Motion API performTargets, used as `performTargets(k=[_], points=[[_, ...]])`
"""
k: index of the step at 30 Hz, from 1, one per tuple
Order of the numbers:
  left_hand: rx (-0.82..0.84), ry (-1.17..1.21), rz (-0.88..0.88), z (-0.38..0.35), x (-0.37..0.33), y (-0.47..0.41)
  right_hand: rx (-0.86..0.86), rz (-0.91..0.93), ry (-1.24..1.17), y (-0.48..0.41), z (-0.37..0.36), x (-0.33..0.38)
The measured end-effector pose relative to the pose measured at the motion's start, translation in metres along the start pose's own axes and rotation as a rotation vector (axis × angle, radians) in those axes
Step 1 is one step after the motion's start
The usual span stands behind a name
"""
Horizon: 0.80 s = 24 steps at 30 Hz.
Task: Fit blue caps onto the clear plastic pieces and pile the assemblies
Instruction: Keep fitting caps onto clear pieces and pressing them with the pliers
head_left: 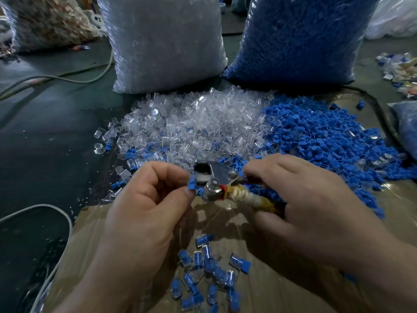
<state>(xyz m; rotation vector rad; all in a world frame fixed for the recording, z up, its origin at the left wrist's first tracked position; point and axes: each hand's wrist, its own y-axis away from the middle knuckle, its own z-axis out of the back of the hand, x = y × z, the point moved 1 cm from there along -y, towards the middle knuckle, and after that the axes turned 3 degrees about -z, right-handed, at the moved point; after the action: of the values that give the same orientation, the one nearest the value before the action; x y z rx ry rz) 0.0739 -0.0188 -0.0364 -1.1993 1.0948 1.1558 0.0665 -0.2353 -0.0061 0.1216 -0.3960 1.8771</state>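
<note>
My left hand (146,199) pinches a blue cap (191,185) between thumb and forefinger and holds it against the jaws of a metal crimping tool (212,180). My right hand (300,195) grips the tool's wrapped handle (250,198). Whether a clear piece sits in the jaws is hidden. A heap of clear plastic pieces (191,123) lies beyond the hands, and a heap of loose blue caps (320,141) lies to its right. Several finished assemblies (207,274) lie piled on the cardboard below my hands.
A tall sack of clear pieces (164,41) and a sack of blue caps (300,37) stand behind the heaps. Brown cardboard (282,285) covers the near floor. Grey cables (56,77) run across the dark floor at left. Mixed scraps (401,71) lie at right.
</note>
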Motion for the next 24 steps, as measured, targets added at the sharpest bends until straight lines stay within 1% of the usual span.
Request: performTargets(k=[5, 10, 17, 24], points=[[-0.006, -0.079, -0.043, 0.000, -0.003, 0.003, 0.016, 0.013, -0.006, 0.000, -0.002, -0.001], [-0.021, -0.089, -0.069, 0.001, -0.001, 0.003, 0.039, 0.030, -0.009, 0.000, -0.004, 0.000], [-0.018, -0.120, -0.067, 0.005, 0.003, 0.003, 0.044, 0.072, 0.086, -0.003, -0.008, 0.003], [-0.003, -0.133, -0.065, 0.009, 0.010, 0.002, 0.054, 0.056, 0.075, -0.002, -0.003, 0.005]])
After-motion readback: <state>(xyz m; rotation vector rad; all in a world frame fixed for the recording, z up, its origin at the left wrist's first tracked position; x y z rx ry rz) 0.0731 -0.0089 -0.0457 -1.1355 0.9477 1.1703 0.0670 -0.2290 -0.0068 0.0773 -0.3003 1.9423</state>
